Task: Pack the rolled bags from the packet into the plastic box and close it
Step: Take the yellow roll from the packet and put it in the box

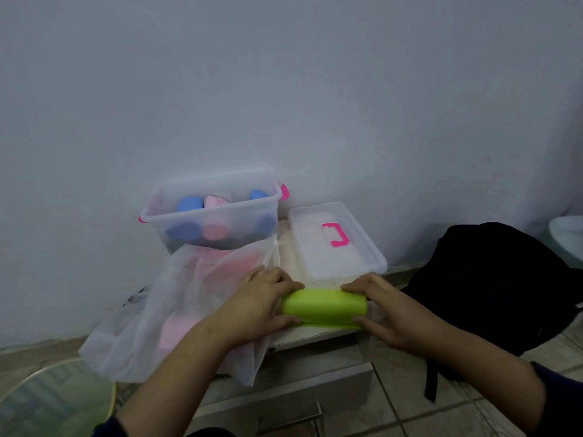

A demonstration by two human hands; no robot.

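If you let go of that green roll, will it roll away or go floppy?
The green roll would probably unroll rather than roll away: both hands, left hand and right hand, grip its ends. It looks soft and light, squashed slightly flat, so it likely bends easily.

Plain grey-white wall (284, 74) — tiled floor (441, 389), low white cabinet (284, 395) w/ drawer.

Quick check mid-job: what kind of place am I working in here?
Probably a room in a home, not a workshop: plain white wall, tiled floor, a black backpack on the floor, and a low white table carrying the plastic box.
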